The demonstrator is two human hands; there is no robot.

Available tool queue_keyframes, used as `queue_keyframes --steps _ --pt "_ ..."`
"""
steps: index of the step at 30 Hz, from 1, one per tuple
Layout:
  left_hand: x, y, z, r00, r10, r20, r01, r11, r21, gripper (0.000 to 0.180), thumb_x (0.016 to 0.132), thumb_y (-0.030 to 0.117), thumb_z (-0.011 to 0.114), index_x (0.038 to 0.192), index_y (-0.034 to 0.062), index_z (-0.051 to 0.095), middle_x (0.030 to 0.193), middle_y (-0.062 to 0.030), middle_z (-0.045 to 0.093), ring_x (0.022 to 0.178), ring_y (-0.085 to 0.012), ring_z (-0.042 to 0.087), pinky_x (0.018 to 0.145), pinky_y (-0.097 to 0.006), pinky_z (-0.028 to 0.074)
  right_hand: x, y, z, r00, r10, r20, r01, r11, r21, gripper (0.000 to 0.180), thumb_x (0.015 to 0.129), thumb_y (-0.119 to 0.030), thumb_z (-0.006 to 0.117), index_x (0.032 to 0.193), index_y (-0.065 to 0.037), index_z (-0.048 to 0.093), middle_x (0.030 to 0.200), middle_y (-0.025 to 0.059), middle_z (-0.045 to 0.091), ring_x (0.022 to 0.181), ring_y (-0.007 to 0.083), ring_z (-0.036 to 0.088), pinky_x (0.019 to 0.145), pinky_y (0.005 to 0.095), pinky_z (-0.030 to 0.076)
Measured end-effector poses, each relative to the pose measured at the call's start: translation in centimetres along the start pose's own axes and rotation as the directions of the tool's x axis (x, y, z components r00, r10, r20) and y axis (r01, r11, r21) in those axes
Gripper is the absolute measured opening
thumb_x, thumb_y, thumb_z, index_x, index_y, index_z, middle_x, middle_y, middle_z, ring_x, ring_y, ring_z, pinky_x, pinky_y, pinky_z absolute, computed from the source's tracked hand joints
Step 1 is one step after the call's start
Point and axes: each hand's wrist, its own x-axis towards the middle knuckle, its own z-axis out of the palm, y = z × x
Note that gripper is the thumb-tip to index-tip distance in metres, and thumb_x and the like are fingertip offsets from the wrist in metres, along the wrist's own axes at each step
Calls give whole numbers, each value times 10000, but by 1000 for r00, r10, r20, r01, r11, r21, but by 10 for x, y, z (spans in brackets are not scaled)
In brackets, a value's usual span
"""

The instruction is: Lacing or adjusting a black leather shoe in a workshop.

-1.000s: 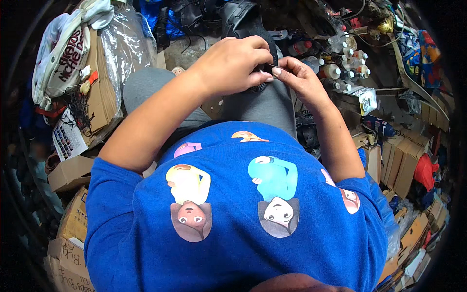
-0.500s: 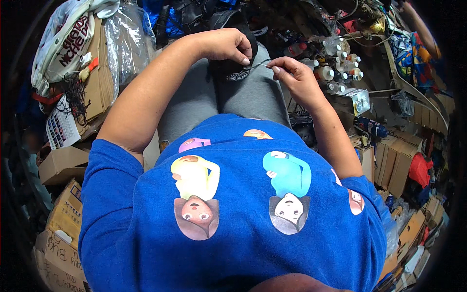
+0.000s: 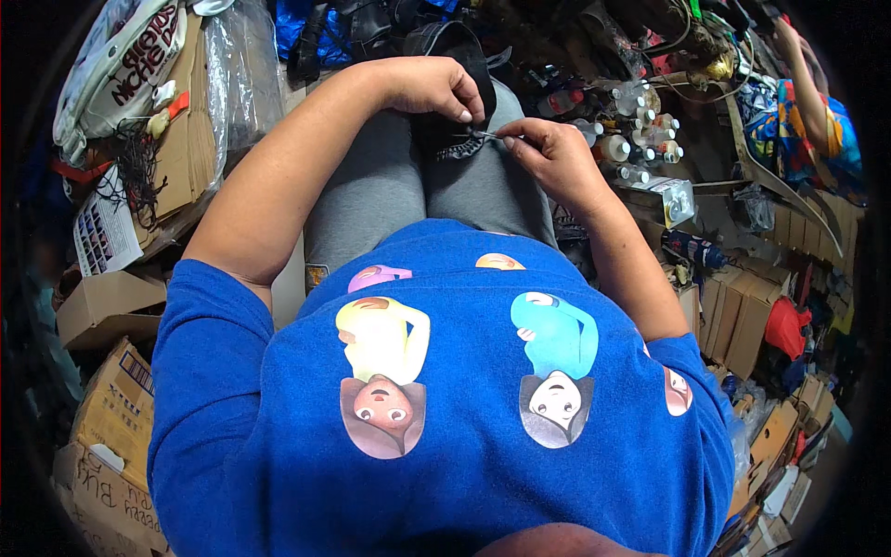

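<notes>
Across my grey-trousered thighs lies a black shoe-like item (image 3: 442, 135) with a row of pale stitches or teeth along its near edge. My left hand (image 3: 436, 88) is closed on its upper part, thumb and fingertips pinched together at the right side. A thin, needle-like metal tool (image 3: 491, 136) is pinched between the thumb and forefinger of my right hand (image 3: 552, 158). Its tip meets the black item near the stitched edge, just below my left thumb. Whether the tip has entered the material is too small to tell.
Several capped bottles (image 3: 640, 139) stand beyond my right hand, with a clear-sided box (image 3: 670, 200) nearer. Cardboard boxes (image 3: 738, 306) are stacked at the right. Flattened cardboard (image 3: 186, 121) and a white printed bag (image 3: 130, 65) lie at the left. Another person's arm (image 3: 806, 88) shows at the far right.
My right hand has moved left and slightly nearer, bringing the needle-like tool to the black item's edge. My left hand keeps its hold. The other person's arm has shifted at the far right.
</notes>
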Motion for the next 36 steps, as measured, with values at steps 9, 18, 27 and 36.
queue_keyframes --steps 9,18,27,36 --pt "1 -3 -6 1000 11 9 -11 1000 -4 262 822 51 625 1075 8 673 992 -78 698 937 -160 637 915 -293 457 8 -9 -3 1000 18 0 -18 995 -102 173 812 -108 623 958 -56 699 736 175 660 650 234 663 639 324 512" --pt "0 -4 -7 1000 26 3 -25 1000 -18 266 815 38 610 1070 14 683 992 -87 703 945 -171 647 930 -294 453 15 -15 0 989 139 49 -136 989 -66 169 807 -97 639 961 -62 698 739 166 664 663 177 661 634 312 506" --pt "-4 0 -8 999 37 -2 -37 999 34 277 822 68 616 1088 28 679 1008 -92 703 960 -183 650 935 -306 456 32 -36 -15 987 79 137 -31 946 -324 200 783 -90 646 973 -90 708 781 148 680 726 251 678 688 329 528" --pt "0 4 -5 999 51 8 -51 995 80 283 821 88 638 1099 50 676 1004 -91 703 942 -183 651 910 -312 465 32 -16 -19 976 81 200 -80 997 -12 184 775 -72 680 949 -103 731 839 92 661 765 172 642 759 293 487"
